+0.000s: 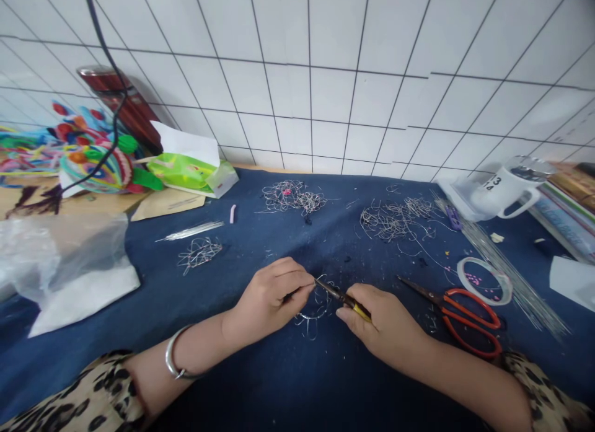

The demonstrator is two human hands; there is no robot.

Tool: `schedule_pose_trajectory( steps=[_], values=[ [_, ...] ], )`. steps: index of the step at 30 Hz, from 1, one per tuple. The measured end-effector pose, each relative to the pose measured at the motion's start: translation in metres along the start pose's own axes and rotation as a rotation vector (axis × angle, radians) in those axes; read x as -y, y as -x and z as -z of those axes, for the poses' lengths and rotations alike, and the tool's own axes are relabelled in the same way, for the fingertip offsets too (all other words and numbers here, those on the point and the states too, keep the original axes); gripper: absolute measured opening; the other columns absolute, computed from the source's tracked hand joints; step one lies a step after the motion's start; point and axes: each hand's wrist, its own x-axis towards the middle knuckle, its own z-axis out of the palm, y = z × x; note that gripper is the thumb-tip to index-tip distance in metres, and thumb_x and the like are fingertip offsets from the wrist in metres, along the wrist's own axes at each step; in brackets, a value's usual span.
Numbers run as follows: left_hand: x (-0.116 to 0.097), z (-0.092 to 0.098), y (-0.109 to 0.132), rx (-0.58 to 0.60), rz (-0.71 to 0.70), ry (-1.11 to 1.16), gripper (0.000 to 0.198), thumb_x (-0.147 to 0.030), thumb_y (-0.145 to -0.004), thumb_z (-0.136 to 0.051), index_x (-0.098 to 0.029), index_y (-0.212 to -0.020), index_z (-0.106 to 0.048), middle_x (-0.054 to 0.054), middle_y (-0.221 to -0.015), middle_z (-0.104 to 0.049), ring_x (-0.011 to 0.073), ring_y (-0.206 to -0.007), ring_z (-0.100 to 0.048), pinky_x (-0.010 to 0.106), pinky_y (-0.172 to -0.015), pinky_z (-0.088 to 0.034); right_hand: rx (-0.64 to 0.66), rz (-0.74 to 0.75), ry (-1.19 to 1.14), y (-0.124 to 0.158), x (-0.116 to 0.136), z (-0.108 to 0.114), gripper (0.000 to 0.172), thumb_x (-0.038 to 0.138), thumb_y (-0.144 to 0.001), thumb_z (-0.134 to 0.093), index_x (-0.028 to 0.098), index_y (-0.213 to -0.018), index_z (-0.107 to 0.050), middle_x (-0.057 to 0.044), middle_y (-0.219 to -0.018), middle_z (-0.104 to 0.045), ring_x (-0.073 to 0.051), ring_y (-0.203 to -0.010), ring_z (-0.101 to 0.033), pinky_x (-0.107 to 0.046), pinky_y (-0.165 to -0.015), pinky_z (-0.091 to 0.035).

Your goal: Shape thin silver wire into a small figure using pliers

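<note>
My right hand [383, 317] grips a pair of pliers [343, 297] with yellow on the handles, the dark jaws pointing left. Their tip meets the fingertips of my left hand [274, 289], which is closed in a pinch on thin silvery wire. Between and below the hands shows a loopy wire piece [310, 318], partly hidden by my left fingers. Whether the jaws are closed on the wire is too small to tell. To the right of my right hand lie scissors [453, 311] with orange-red handles, blades towards the upper left.
Tangled wire heaps lie on the dark blue cloth: one at the back [290, 198], another right of centre [390, 220], a smaller one left [199, 252]. Straight wires [502, 268], a round dish with pink beads [484, 282] and a white mug [504, 187] are at right.
</note>
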Motion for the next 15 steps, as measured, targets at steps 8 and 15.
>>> schedule_pose_trajectory(
  steps=[8, 15],
  values=[
    [0.000, 0.001, 0.000, -0.010, 0.089, 0.116, 0.015, -0.010, -0.079, -0.055, -0.014, -0.090, -0.065, 0.006, -0.075, -0.062, 0.0151, -0.071, -0.057, 0.028, -0.064, -0.048, -0.055, 0.121, 0.041, -0.002, -0.006, 0.000, 0.018, 0.035, -0.086, -0.044, 0.019, -0.082, -0.049, -0.001, -0.075, -0.050, -0.014, -0.068, -0.046, -0.027, -0.062, -0.036],
    [-0.005, 0.004, -0.002, 0.022, 0.167, 0.184, 0.013, -0.011, -0.080, -0.054, -0.014, -0.085, -0.065, 0.005, -0.073, -0.061, 0.0140, -0.070, -0.056, 0.027, -0.064, -0.046, -0.189, 0.251, 0.230, -0.004, -0.011, -0.005, 0.017, 0.032, -0.085, -0.047, 0.016, -0.090, -0.052, -0.006, -0.084, -0.051, -0.018, -0.079, -0.046, -0.032, -0.071, -0.039]
  ],
)
